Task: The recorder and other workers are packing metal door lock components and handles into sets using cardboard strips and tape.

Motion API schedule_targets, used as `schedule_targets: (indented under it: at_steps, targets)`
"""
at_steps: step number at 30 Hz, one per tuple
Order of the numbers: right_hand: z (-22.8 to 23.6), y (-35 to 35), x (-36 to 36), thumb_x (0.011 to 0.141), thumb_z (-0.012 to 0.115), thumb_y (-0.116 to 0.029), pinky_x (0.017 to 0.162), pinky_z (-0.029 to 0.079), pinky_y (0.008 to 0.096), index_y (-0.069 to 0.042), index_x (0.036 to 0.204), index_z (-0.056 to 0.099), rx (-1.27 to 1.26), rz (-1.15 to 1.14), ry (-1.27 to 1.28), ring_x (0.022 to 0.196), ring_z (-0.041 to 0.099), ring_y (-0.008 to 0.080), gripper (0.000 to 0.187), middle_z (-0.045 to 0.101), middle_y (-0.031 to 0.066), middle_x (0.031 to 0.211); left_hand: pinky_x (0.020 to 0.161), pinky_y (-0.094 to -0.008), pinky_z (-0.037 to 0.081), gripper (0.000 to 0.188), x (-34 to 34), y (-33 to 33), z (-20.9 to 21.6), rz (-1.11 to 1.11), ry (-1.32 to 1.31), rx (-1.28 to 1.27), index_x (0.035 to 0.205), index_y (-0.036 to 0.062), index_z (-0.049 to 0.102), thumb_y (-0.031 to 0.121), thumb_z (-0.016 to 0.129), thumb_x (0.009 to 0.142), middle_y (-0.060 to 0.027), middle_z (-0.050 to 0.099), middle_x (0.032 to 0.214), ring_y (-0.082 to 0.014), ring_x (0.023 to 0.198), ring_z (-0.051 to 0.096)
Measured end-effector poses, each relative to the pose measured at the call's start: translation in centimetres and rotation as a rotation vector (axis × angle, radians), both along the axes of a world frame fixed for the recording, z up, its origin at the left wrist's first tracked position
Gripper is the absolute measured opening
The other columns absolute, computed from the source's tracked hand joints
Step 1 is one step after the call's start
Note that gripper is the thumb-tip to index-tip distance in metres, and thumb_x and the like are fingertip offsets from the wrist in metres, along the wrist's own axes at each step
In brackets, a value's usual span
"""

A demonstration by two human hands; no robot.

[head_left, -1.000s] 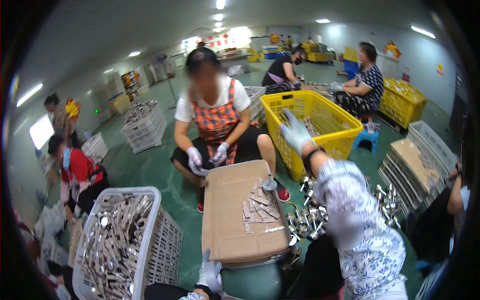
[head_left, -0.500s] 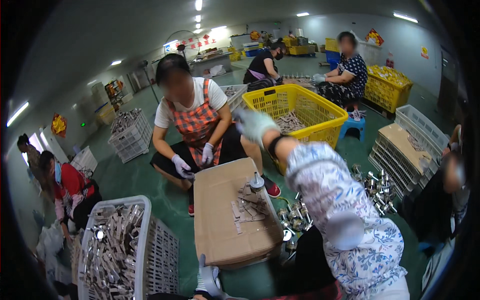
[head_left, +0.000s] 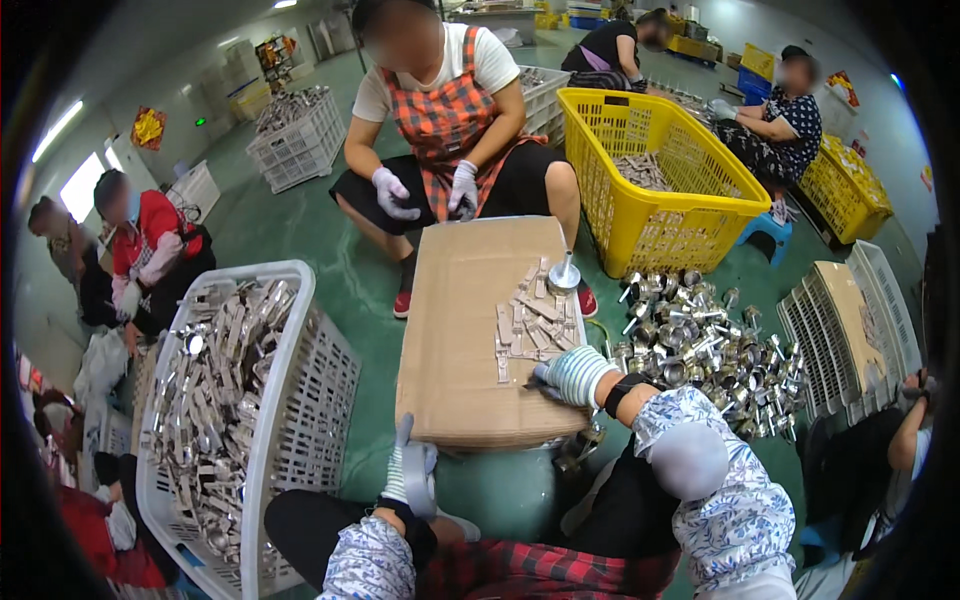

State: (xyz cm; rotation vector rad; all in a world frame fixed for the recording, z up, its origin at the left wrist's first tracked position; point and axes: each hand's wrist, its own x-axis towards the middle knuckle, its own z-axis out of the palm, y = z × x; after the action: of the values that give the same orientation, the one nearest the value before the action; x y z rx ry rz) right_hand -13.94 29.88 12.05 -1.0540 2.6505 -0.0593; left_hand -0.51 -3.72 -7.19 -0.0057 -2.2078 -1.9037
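Observation:
My right hand [head_left: 572,376], in a striped glove with grey fingertips, rests at the right front of the cardboard-topped stack [head_left: 450,330]. Its fingers are drawn together; something small and dark shows at the tips, too small to name. Just beyond lie several flat metal strips [head_left: 540,318]. A shiny round metal piece with an upright stem [head_left: 564,276] stands at the board's right edge. By the near left corner is my left hand [head_left: 404,468], gloved alike, one finger stretched up against the edge. A grey curved shape beside it is unclear.
A white crate [head_left: 300,400] full of metal strips stands at left. On the floor at right lies a heap of stemmed metal cups [head_left: 700,350]. Behind it is a yellow basket [head_left: 660,215]. A gloved co-worker [head_left: 440,120] sits opposite; others work around.
My right arm has come back from far over the floor, near the yellow basket, down to the board. The view has tilted downward, bringing my left forearm into sight.

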Motion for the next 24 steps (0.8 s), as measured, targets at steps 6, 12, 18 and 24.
schedule_targets:
  at_steps: [6, 12, 18, 24]
  targets:
    - [0.3, -1.0, -0.1, 0.086, 0.055, -0.028, 0.067, 0.051, 0.0462, -0.009, 0.1, 0.06, -0.024, 0.022, 0.046, 0.077, 0.065, 0.037, 0.024, 0.067, 0.0174, 0.082, 0.053, -0.0223, 0.041, 0.057, 1.0, 0.5, 0.7, -0.065, -0.179, 0.192, 0.145, 0.0094, 0.023, 0.004, 0.042, 0.092, -0.0019, 0.04, 0.057, -0.0126, 0.049, 0.041]
    - [-0.3, -1.9, 0.2, 0.083, 0.057, -0.025, 0.068, 0.051, 0.0461, -0.007, 0.092, 0.062, -0.029, 0.069, 0.093, 0.078, 0.066, 0.037, 0.021, 0.067, 0.0185, 0.082, 0.064, -0.022, 0.043, 0.069, 1.2, 1.0, 2.1, -0.094, -0.137, 0.008, 0.146, -0.0008, 0.008, -0.006, 0.041, 0.086, -0.0027, 0.043, 0.057, -0.0143, 0.052, 0.045]
    - [0.0, -2.3, 0.0, 0.084, 0.055, -0.023, 0.067, 0.052, 0.046, -0.007, 0.092, 0.062, -0.03, 0.095, 0.101, 0.078, 0.066, 0.0369, 0.019, 0.067, 0.0185, 0.083, 0.056, -0.0216, 0.041, 0.05, 0.8, 0.8, 1.1, -0.107, -0.039, -0.061, 0.141, 0.0096, 0.024, 0.009, 0.041, 0.094, -0.0022, 0.042, 0.057, -0.0115, 0.049, 0.043]
    - [0.1, -2.1, -0.4, 0.084, 0.053, -0.023, 0.067, 0.051, 0.0465, -0.008, 0.094, 0.064, -0.002, 0.067, 0.1, 0.079, 0.066, 0.0364, 0.021, 0.068, 0.0177, 0.085, 0.077, -0.0393, 0.024, 0.009, -0.2, 0.2, 1.8, -0.151, 0.173, -0.447, 0.085, 0.0117, 0.048, 0.02, 0.045, 0.082, -0.0068, 0.042, 0.057, -0.0247, 0.054, 0.043]
